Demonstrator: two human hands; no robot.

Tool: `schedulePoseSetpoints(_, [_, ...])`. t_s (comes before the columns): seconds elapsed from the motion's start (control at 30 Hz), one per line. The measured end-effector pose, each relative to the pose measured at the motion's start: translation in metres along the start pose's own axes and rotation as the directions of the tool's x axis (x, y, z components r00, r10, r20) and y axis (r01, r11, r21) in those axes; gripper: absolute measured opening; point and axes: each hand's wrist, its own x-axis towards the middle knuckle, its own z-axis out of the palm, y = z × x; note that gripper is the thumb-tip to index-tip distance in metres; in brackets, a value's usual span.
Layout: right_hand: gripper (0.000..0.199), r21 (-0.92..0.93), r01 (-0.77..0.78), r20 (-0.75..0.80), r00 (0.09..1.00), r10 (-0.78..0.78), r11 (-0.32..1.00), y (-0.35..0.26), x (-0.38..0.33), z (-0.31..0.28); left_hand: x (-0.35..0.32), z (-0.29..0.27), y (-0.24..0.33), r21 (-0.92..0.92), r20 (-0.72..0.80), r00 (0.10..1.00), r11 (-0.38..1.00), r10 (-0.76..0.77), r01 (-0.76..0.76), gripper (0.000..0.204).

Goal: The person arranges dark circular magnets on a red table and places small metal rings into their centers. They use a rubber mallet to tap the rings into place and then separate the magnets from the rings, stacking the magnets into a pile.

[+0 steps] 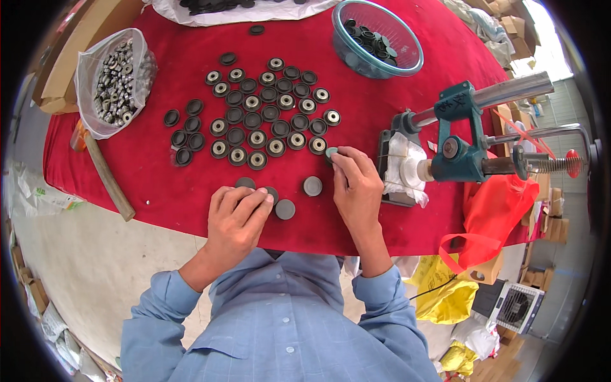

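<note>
the left hand (237,213) covers most of a dark disc (272,192) near the front edge of the red table (165,191), so its grip cannot be judged. the right hand's fingertips (339,155) hide part of another disc (330,153). the white sheet (210,14) at the back edge is cut off. parts in the plastic bag (114,79) are too small to identify.

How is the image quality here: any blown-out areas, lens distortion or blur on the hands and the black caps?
Head view: strong fisheye bend, with a black rim at the corners; the window area at upper right is blown out. Light on the red cloth is even, shadows soft. The left hand, right hand and black caps look sharp, with no motion blur.
</note>
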Motion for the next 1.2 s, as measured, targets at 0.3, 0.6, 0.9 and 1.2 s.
schedulePoseSetpoints(0.3, [0.043,-0.129,0.044,0.102,0.994,-0.031,0.991,-0.005,-0.032,-0.004,0.000,-0.018,-0.012,-0.113,-0.119,0.960,0.964,-0.255,0.242,0.036])
schedulePoseSetpoints(0.6, [0.041,-0.085,0.021,0.123,0.992,-0.010,0.996,-0.005,-0.025,-0.012,-0.011,-0.037,-0.083,0.066,-0.181,0.748,0.752,-0.638,0.656,0.031])
schedulePoseSetpoints(0.9, [0.027,-0.007,-0.021,0.159,0.987,0.022,1.000,0.008,0.053,0.013,-0.004,-0.031,-0.072,-0.292,-0.135,0.710,0.712,-0.691,0.638,0.032])
schedulePoseSetpoints(1.2, [0.023,0.112,-0.145,0.255,0.960,0.113,0.983,0.013,0.070,0.022,0.033,-0.014,-0.042,-0.283,-0.110,0.888,0.871,-0.446,0.402,0.026])
